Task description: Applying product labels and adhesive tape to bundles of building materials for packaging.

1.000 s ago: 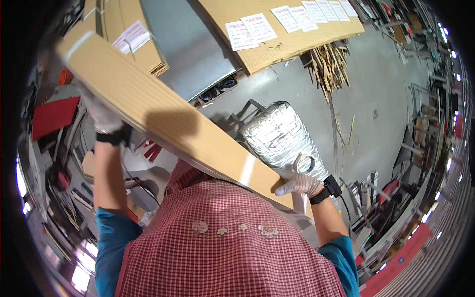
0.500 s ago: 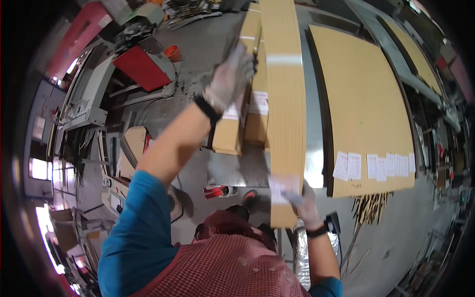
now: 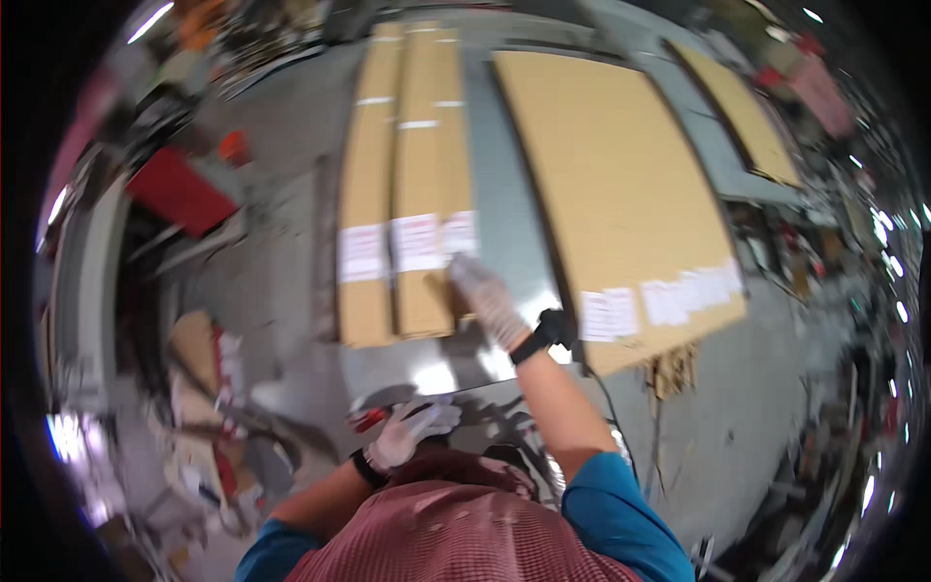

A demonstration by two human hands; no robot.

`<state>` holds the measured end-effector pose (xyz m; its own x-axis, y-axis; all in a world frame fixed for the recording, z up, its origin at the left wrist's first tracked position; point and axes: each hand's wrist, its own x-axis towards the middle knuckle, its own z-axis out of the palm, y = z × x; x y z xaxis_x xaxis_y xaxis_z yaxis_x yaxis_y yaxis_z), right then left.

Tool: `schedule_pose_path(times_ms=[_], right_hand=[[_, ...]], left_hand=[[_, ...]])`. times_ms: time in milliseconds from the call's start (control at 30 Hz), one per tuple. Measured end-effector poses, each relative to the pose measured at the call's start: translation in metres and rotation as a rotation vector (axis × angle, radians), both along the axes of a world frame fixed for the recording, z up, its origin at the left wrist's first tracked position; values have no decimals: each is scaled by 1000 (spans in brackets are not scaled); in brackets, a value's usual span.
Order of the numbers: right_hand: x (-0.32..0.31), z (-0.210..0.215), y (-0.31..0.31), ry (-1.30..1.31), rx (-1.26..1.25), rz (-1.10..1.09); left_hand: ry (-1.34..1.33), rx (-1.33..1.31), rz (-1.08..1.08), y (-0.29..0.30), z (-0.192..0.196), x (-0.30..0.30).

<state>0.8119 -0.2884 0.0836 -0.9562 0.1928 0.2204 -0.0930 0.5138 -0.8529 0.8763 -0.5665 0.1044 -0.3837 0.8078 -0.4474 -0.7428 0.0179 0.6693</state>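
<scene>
Long, narrow bundles of tan cardboard strips lie side by side on a metal table (image 3: 514, 204): a left bundle (image 3: 364, 184), a middle bundle (image 3: 417, 175) and a right bundle (image 3: 456, 165). White bands cross them, and a white printed sheet rests on each one's nearer part. My right hand (image 3: 485, 296), in a pale glove, touches the right bundle's side near its sheet, fingers stretched forward and somewhat blurred. My left hand (image 3: 412, 432), gloved too, is close to my body before the table's near edge. Its fingers are extended and hold nothing.
To the right, a wide stack of tan cardboard sheets (image 3: 621, 184) carries several white slips (image 3: 606, 315) along its near end. Another cardboard stack (image 3: 742, 116) lies farther right. A red panel (image 3: 182, 192) and an orange bucket (image 3: 234, 148) stand at the left.
The right-hand bundle, earlier between my hands, now lies beside the others. My left hand has let go and drawn back to my body; my right hand has moved left and forward. The view has turned.
</scene>
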Motion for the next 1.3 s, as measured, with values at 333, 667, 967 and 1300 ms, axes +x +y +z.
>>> schedule_pose_path(times_ms=[333, 667, 967, 1300], right_hand=[[417, -104, 168, -533, -848, -1013], [493, -170, 208, -892, -84, -367], [323, -110, 124, -336, -1557, -851], [283, -152, 110, 140, -1393, -845]], left_hand=[[449, -313, -196, 215, -73, 15], [385, -389, 261, 355, -103, 54], [381, -484, 216, 342, -128, 47], [1631, -263, -575, 395, -20, 78]])
